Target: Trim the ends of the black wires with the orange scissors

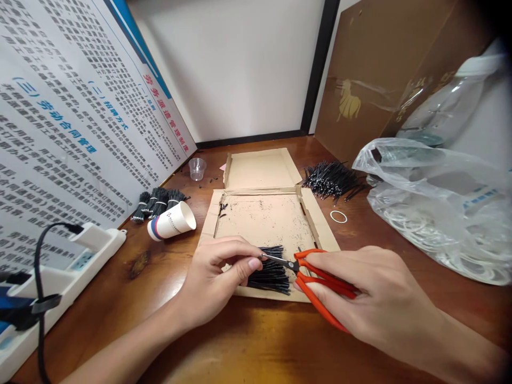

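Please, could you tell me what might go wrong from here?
The blades of the red-handled scissors in the right grip are close to the left grip's fingertips; a slip might nick them. The black wires beneath look untied, so a bump could scatter them. The paper cup lies on its side and might roll.

Red-handled scissors point(296, 265) near black strips point(272, 279)

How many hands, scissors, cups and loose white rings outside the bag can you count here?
Hands: 2 (left hand, right hand)
Scissors: 1 pair
Cups: 2 (paper cup, clear plastic cup)
Loose white ring: 1
Total: 6
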Demonstrator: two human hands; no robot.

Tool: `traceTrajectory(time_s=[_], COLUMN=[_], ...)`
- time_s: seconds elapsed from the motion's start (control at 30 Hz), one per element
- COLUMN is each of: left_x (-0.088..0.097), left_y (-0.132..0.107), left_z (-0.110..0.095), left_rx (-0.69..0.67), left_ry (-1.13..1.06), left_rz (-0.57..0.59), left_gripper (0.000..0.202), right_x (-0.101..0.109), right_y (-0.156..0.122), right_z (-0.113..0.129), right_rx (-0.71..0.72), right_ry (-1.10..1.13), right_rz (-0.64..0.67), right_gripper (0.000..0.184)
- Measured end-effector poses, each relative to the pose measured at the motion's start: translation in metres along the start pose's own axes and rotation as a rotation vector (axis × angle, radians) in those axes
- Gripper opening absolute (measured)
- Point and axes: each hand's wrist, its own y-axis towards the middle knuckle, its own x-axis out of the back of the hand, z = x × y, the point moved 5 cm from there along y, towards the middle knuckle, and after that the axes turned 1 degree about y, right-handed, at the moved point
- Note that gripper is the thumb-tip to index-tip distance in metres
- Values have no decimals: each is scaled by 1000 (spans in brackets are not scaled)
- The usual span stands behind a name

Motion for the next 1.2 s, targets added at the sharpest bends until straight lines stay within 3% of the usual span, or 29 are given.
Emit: traceTrajectory(time_s=[0.23,0.43,1.2], left_x=[0,-1,-3], left_y=[-1,-2,-6], left_z=[4,8,14], left_rx=[72,115,197], left_ry=[-88,-127,-207], left_rz=[-31,-25,-23], left_gripper=[9,9,11], right_x=[3,1,4], right_y=[-1,-1,2], right_z=[1,3,5], right_rx=[-24,-21,-8], right_ry=[39,45,34], right_rz=[-32,18,-17], right_gripper=[7,9,9])
